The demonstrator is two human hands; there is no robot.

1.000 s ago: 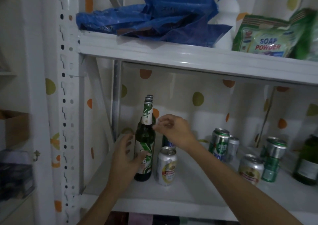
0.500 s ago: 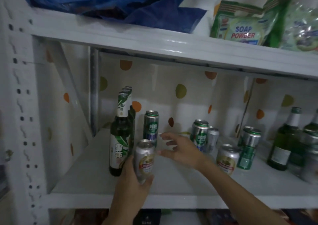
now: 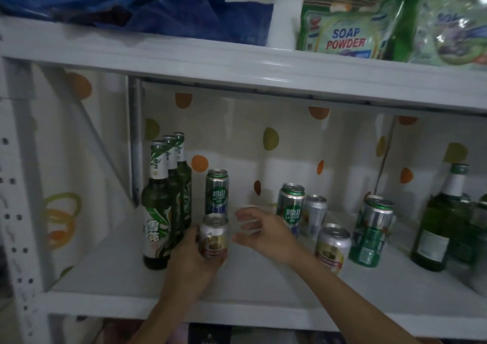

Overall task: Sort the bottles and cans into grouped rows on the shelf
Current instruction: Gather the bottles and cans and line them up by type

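My left hand point(image 3: 191, 255) grips a silver can with a red label point(image 3: 214, 237), just right of three green bottles point(image 3: 164, 204) lined front to back at the shelf's left. A tall green can point(image 3: 217, 192) stands behind the held can. My right hand point(image 3: 261, 231) hovers with relaxed fingers beside it, holding nothing. Further right stand a green can point(image 3: 291, 206), a silver can point(image 3: 315, 216), a second red-label silver can point(image 3: 332, 249) and a bigger green can point(image 3: 373, 231). A dark green bottle point(image 3: 438, 220) stands at the far right.
The white shelf board point(image 3: 110, 272) has bare surface in front of the bottles and along its front edge. A white upright post point(image 3: 23, 212) frames the left. The upper shelf point(image 3: 237, 61) carries blue bags point(image 3: 137, 4), a white bottle and soap powder packs point(image 3: 347, 27).
My left hand left the front green bottle and took hold of the red-label silver can. My right hand came off the bottle neck and dropped to hover by the cans. The view shifted right.
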